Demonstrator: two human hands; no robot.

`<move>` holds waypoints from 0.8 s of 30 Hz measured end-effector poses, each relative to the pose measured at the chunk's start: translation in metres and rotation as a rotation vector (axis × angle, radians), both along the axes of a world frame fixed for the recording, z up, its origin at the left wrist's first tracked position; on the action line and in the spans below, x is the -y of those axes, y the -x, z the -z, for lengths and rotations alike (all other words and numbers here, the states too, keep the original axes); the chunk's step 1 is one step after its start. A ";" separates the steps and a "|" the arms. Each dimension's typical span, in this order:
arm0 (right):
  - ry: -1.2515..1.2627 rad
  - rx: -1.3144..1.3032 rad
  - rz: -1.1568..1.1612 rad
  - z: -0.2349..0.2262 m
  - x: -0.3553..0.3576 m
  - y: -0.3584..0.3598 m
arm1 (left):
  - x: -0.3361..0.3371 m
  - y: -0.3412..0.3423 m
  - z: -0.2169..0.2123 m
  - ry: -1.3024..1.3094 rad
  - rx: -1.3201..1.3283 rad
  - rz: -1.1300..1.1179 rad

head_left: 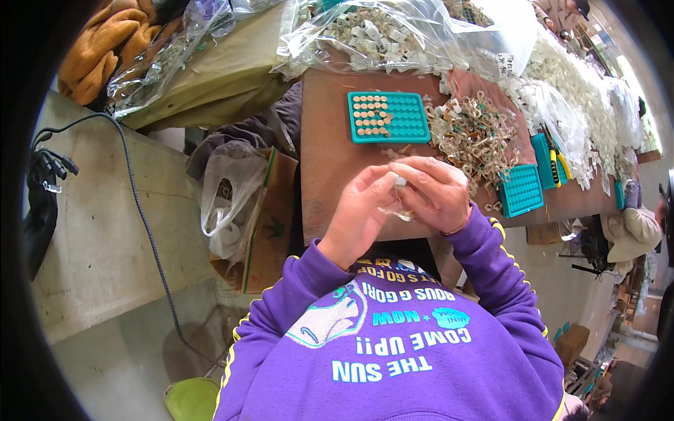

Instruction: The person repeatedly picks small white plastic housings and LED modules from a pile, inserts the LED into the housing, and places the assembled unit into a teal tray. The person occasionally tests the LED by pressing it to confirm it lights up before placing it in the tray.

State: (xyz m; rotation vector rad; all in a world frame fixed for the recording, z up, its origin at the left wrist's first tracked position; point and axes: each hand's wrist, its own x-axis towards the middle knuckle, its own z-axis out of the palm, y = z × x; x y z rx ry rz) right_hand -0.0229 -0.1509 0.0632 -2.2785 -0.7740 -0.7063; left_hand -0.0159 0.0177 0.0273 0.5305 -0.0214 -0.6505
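Note:
My left hand (359, 223) and my right hand (438, 192) meet over the near edge of the brown table, fingers pinched together. Between the fingertips is a small white block-shaped piece (400, 181), partly covered by the fingers. A thin pale strand (399, 213) hangs in a curve beneath it. Beyond the hands lies a teal tray (411, 121) with rows of round beige discs (368, 114) in its left part. Just right of the tray, a heap of small coiled, wire-like parts (472, 133) spreads over a reddish cloth.
A second teal tray (521, 191) and yellow-handled pliers (554, 167) are at the right. Clear bags of white pieces (372, 38) line the table's back. A cardboard box (270, 217) with a plastic bag stands to the left. Other people are at the far right.

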 end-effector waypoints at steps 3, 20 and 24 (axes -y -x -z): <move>-0.108 -0.042 0.112 -0.002 0.006 0.000 | 0.004 -0.005 0.005 0.079 -0.012 -0.099; 0.425 -0.153 0.319 0.023 0.005 0.018 | -0.005 -0.018 0.031 0.116 0.022 -0.193; 0.609 -0.192 0.332 0.019 -0.005 0.018 | -0.004 -0.018 0.030 0.111 -0.008 -0.153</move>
